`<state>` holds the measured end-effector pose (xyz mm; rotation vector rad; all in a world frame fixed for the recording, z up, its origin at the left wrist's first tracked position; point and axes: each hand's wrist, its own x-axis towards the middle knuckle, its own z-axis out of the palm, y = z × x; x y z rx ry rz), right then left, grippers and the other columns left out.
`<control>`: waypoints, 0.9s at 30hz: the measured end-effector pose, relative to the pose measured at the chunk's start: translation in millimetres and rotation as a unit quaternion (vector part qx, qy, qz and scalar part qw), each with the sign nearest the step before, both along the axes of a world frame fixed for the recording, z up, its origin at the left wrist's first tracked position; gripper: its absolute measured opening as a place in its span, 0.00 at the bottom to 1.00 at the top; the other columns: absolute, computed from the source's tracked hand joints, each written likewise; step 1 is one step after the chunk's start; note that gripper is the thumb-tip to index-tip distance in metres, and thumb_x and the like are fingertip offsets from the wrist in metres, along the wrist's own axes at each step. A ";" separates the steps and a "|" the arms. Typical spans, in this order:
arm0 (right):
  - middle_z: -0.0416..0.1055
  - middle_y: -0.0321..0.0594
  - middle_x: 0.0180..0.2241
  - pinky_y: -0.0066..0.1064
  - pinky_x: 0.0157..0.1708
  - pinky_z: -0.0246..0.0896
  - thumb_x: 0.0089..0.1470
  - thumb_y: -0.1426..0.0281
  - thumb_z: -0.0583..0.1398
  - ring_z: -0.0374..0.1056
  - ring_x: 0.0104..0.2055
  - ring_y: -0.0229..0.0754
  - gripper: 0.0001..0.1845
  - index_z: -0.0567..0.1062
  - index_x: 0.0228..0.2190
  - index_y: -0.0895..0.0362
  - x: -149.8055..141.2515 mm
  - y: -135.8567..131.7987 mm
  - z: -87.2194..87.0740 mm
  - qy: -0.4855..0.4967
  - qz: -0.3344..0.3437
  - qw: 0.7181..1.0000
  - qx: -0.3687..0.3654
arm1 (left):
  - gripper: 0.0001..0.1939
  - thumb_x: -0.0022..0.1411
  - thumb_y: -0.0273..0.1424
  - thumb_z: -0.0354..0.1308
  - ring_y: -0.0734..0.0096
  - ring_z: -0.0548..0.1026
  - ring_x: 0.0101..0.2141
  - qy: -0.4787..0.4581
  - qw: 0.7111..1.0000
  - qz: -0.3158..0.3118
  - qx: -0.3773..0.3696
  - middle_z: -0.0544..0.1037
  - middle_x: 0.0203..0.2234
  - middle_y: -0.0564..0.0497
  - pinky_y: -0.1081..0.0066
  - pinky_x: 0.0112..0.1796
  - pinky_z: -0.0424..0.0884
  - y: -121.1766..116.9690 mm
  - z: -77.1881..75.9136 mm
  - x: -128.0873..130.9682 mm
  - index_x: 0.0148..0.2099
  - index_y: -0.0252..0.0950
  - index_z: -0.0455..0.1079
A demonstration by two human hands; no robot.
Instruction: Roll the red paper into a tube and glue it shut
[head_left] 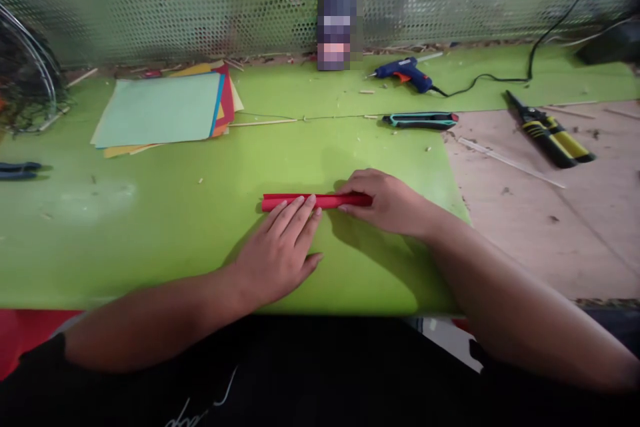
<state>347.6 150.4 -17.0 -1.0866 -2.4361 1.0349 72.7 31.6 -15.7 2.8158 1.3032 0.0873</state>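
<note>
Red paper roll [316,201] lies on the green work surface [100,240], its long axis running 9 to 3 o'clock. Right hand [387,203] closes around its 3 o'clock end; open left hand [277,255] presses fingertips on its middle from 6 o'clock.

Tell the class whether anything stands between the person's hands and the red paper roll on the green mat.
Nothing visible does. The left hand rests its fingertips directly on the red paper roll, and the right hand lies over the roll's right end, so both already touch it.
</note>
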 end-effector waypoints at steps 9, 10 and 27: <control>0.80 0.50 0.56 0.60 0.62 0.70 0.63 0.52 0.71 0.75 0.59 0.66 0.28 0.83 0.62 0.44 11.7 -2.0 4.2 -0.023 -0.050 0.998 0.023 | 0.39 0.83 0.46 0.52 0.37 0.65 0.77 -0.002 1.000 0.001 -0.004 0.60 0.79 0.26 0.43 0.76 0.63 -0.4 -1.0 0.6 0.80 0.20 0.61; 0.80 0.50 0.58 0.61 0.63 0.70 0.63 0.50 0.71 0.75 0.61 0.66 0.30 0.82 0.63 0.44 15.6 -4.7 10.8 -0.018 -0.066 0.997 0.035 | 0.39 0.83 0.46 0.52 0.37 0.65 0.77 -0.002 1.000 0.000 -0.003 0.60 0.79 0.26 0.43 0.76 0.62 -0.6 -1.2 0.5 0.80 0.20 0.61; 0.83 0.68 0.54 0.43 0.50 0.64 0.77 0.63 0.56 0.76 0.55 0.58 0.26 0.84 0.53 0.72 100.5 173.6 92.9 -0.405 -0.269 0.866 0.120 | 0.36 0.82 0.44 0.52 0.37 0.68 0.75 -0.038 0.998 0.002 0.040 0.65 0.77 0.27 0.41 0.74 0.67 -2.1 -12.1 -0.5 0.79 0.24 0.66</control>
